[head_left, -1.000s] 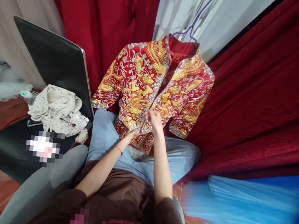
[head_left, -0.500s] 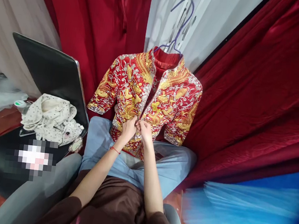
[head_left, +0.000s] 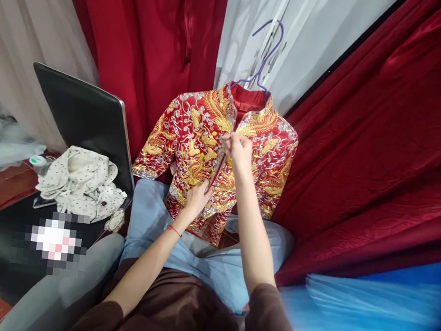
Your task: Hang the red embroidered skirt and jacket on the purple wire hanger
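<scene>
A red short-sleeved jacket [head_left: 200, 115] with gold and silver embroidery and a stand-up collar is spread in front of me, its lower part between my knees. It sits on a purple wire hanger [head_left: 272, 49], whose hook shows above the collar. My left hand [head_left: 197, 199] is closed on the front edge low down on the jacket. Higher up, at chest level, my right hand [head_left: 240, 149] pinches at the front opening; the small part between its fingers is hidden. A narrow dark red slit runs between the two hands.
At left stands a black chair [head_left: 87, 113] carrying a crumpled white spotted cloth [head_left: 83, 182], a bottle with a green-marked cap [head_left: 38, 160] and a blurred-out item. Red curtains [head_left: 365, 150] hang on both sides. Blue tulle [head_left: 366, 320] lies at lower right.
My right hand has moved up the jacket front from beside my left hand to chest level. The left hand stays low, slightly lower in view. The view has shifted a little.
</scene>
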Demonstrator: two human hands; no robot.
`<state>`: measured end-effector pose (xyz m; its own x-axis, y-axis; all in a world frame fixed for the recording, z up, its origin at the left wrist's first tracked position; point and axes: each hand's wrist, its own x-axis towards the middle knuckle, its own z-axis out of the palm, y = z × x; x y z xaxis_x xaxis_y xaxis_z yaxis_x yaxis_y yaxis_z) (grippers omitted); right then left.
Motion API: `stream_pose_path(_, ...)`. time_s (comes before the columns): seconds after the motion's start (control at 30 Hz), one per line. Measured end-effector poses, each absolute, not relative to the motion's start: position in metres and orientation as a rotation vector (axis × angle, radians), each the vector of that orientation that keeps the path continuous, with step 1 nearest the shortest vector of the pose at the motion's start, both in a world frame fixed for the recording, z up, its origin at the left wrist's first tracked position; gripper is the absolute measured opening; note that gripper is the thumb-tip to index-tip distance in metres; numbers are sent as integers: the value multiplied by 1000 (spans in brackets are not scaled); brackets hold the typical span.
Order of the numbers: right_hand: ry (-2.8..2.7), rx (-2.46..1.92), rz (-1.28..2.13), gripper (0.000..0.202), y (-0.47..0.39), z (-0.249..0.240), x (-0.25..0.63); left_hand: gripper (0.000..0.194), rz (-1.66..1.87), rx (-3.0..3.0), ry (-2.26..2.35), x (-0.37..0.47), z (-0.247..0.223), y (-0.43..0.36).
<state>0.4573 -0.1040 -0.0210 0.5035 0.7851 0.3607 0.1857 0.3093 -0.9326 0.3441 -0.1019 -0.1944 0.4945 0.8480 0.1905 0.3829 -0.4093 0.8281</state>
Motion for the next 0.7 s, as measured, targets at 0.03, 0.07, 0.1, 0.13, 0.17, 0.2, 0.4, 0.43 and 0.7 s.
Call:
stream_pose_path(0.03,-1012,-1225,480,33,-95,-12,463,7,800,2005,1003,344,-193,-101)
stream_pose_path(0.07,-1015,-1226,459,32,-86,-5,468,7,809,2020,992,345,-192,-101)
stream_pose_path(0.1,-1010,-1226,436,32,-78,1,473,8,822,2039,973,345,-191,-99)
stream_pose_path(0.13,-999,-1224,410,32,-70,6,476,9,837,2054,949,346,-189,-98)
stream_pose_path(0.17,-985,-1218,381,33,-64,7,478,10,852,2062,925,347,-188,-95)
stream_pose_path(0.2,-974,-1209,354,35,-60,7,479,11,863,2062,904,349,-186,-92)
stream_pose_path(0.4,-1009,-1283,329,47,-56,-18,484,20,840,2030,871,359,-166,-63)
stream_pose_path(0.43,-1025,-1338,346,50,-56,-20,489,22,830,2060,875,360,-158,-57)
stream_pose_path(0.7,-1263,-1869,-447,50,-56,-7,550,22,1413,2291,905,341,-54,18)
